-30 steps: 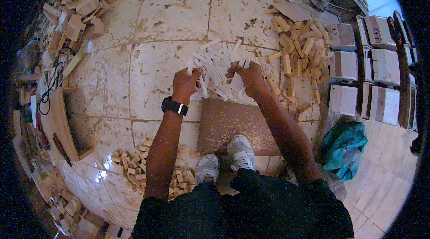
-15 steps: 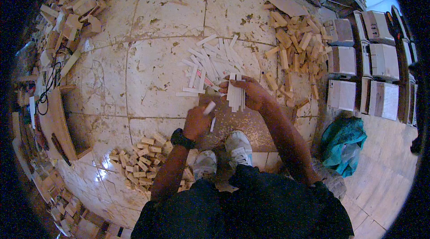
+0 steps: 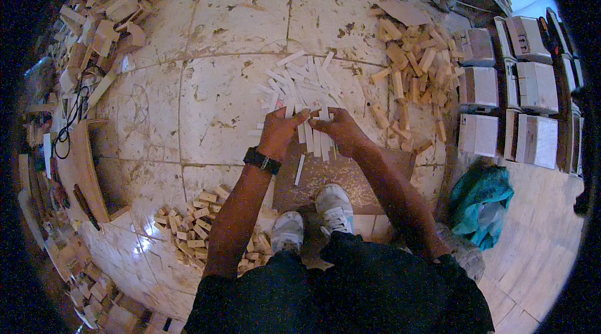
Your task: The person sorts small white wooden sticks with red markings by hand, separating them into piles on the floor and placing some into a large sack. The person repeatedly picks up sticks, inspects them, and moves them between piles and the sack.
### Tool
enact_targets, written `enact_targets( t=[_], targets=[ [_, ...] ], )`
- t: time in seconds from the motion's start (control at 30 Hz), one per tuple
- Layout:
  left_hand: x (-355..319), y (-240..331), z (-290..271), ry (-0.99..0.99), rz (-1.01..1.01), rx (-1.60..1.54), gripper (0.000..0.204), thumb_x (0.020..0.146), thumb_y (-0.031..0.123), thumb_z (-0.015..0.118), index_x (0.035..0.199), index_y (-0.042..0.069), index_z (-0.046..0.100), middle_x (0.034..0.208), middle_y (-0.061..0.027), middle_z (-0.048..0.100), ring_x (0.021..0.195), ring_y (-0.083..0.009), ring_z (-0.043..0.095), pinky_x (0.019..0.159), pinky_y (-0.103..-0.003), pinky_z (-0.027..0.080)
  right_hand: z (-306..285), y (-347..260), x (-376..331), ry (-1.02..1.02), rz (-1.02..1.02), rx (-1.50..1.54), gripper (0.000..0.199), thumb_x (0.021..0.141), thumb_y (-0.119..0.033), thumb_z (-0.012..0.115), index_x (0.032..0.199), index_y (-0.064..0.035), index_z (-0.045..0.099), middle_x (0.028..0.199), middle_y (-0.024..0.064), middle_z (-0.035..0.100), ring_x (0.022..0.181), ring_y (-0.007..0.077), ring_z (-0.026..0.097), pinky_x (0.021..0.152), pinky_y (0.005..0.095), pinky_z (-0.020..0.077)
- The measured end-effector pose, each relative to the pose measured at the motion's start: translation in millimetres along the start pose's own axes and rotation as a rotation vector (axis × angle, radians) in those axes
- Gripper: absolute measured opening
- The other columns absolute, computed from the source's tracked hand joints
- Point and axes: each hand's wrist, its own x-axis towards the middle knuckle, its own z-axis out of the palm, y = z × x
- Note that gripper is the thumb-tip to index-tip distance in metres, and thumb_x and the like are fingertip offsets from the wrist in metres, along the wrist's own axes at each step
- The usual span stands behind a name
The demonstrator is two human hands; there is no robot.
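A bundle of thin, pale wooden strips (image 3: pixel 317 142) hangs between my two hands above a brown board strewn with shavings. My left hand (image 3: pixel 280 132), with a dark watch on the wrist, is closed on strips at the bundle's left side, thumb pointing inward. From the right, my right hand (image 3: pixel 344 133) pinches the strips near their upper ends. The fingertips of both hands almost meet there. Just beyond lies a loose heap of similar strips (image 3: pixel 295 80) on the tiles. One single strip (image 3: pixel 300 169) rests on the brown board (image 3: pixel 369 174).
Small wooden blocks (image 3: pixel 195 224) are piled near my left foot. A heap of wood offcuts (image 3: pixel 416 61) lies at right, beside stacked pale blocks (image 3: pixel 479 87). A green bag (image 3: pixel 481 202) sits at lower right. At left are a wooden box (image 3: pixel 87 168) and more scrap wood (image 3: pixel 113 11).
My left hand has moved up and inward from beside the board to the bundle. The strips, bunched in my right hand before, are now spread between both hands.
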Motion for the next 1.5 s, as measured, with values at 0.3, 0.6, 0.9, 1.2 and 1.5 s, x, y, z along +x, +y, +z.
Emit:
enact_targets(
  t=[0.3,0.6,0.9,1.2,1.5],
  targets=[
    [19.5,14.4,-18.5,-0.016,-0.419,0.082,0.025,0.082,0.025,0.064,0.088,0.000,0.062,0.071,-0.0021,0.062,0.055,-0.0118,0.054,0.051,-0.029,0.042,-12.2,11.4,14.7,0.016,-0.086,-0.008,0.020,0.079,-0.007,0.067,0.096,-0.0006,0.058,0.085,0.0126,0.065,0.071,0.0193,0.063,0.061,0.0329,0.0515],
    [58.8,10.0,-29.7,0.080,-0.323,0.240,0.031,0.083,0.030,0.060,0.087,0.000,0.061,0.067,-0.0096,0.061,0.053,-0.0156,0.056,0.052,-0.032,0.043,-22.5,10.7,15.4,-0.007,0.029,0.223,0.020,0.083,-0.005,0.061,0.100,0.0018,0.053,0.090,0.0164,0.064,0.077,0.0273,0.066,0.065,0.0414,0.0575],
    [4.6,-31.6,-7.8,-0.088,-0.247,0.459,0.051,0.079,0.041,0.063,0.098,-0.006,0.061,0.073,-0.0132,0.064,0.067,-0.0223,0.061,0.062,-0.034,0.047,-17.5,9.1,13.3,-0.108,0.015,0.578,0.028,0.087,-0.008,0.056,0.113,0.0005,0.050,0.104,0.0148,0.062,0.089,0.0255,0.063,0.074,0.0402,0.0554],
    [-1.2,-12.9,0.3,-0.094,-0.341,0.285,0.052,0.081,0.038,0.061,0.104,-0.009,0.057,0.084,-0.0150,0.066,0.071,-0.0219,0.063,0.065,-0.033,0.050,-12.3,8.2,15.9,-0.064,-0.071,0.477,0.029,0.087,-0.006,0.055,0.114,0.0009,0.049,0.106,0.0148,0.061,0.091,0.0254,0.063,0.077,0.0392,0.0542],
    [1.6,-19.2,12.1,0.314,0.046,0.495,0.049,0.078,0.035,0.065,0.103,-0.006,0.058,0.086,-0.0175,0.066,0.073,-0.0280,0.065,0.067,-0.037,0.051,-10.8,3.3,11.9,-0.049,-0.073,0.497,0.027,0.087,-0.006,0.055,0.112,0.0007,0.050,0.105,0.0149,0.062,0.091,0.0248,0.063,0.078,0.0383,0.0538]
  ],
)
